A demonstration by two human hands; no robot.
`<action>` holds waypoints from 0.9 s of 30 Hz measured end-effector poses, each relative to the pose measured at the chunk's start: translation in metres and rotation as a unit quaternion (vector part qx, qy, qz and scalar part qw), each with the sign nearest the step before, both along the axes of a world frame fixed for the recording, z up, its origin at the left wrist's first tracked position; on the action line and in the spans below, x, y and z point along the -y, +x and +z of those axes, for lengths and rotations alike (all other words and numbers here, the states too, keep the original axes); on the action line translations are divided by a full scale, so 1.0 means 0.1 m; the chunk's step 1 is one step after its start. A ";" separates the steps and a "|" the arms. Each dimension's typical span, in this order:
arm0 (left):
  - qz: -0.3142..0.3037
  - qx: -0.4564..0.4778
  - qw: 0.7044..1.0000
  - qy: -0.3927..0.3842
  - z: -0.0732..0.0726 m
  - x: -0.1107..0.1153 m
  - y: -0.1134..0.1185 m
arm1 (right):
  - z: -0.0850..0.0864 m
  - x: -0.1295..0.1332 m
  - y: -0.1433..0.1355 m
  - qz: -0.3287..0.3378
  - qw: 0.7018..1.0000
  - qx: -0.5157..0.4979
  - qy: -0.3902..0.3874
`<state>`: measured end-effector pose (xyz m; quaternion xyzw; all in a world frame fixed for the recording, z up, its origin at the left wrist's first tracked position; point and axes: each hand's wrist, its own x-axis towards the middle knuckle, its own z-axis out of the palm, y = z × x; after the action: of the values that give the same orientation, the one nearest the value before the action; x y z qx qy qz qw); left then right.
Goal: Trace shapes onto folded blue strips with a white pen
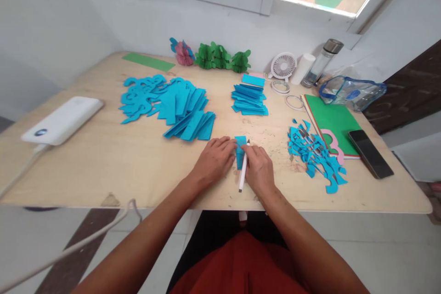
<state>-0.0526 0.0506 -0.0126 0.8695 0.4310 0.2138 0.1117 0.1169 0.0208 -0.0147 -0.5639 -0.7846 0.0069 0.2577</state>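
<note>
A small folded blue paper piece (240,152) lies on the wooden table (138,170) between my hands. My left hand (216,158) rests at its left side, fingertips on the paper's edge. At the right side, my right hand (258,165) has its thumb and finger closed on the paper, and a white pen (243,172) lies along that hand, dark tip up. Folded blue strips (193,110) are heaped at the left, beside curly blue cut-outs (141,94). Another stack of blue strips (248,98) sits beyond my hands.
Blue scraps (315,151), a pink cut-out (332,142), a green sheet (334,119) and a phone (370,152) are at right. A power bank (62,119) sits left. Along the back stand green paper figures (218,56), a fan (283,66) and a bottle (320,66).
</note>
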 end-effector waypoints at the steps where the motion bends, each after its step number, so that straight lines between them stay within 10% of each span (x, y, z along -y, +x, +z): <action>1: 0.002 0.007 1.000 -0.005 -0.01 0.00 0.00 | 0.00 0.00 0.00 0.000 1.000 0.000 -0.002; 27: -0.016 0.034 0.999 -0.028 -0.09 -0.07 -0.02 | 0.01 -0.01 0.00 -0.001 1.000 -0.012 -0.006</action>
<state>-0.0550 0.0573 -0.0211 0.8652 0.4188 0.2290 0.1537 0.1172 0.0214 -0.0135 -0.5665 -0.7805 0.0185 0.2635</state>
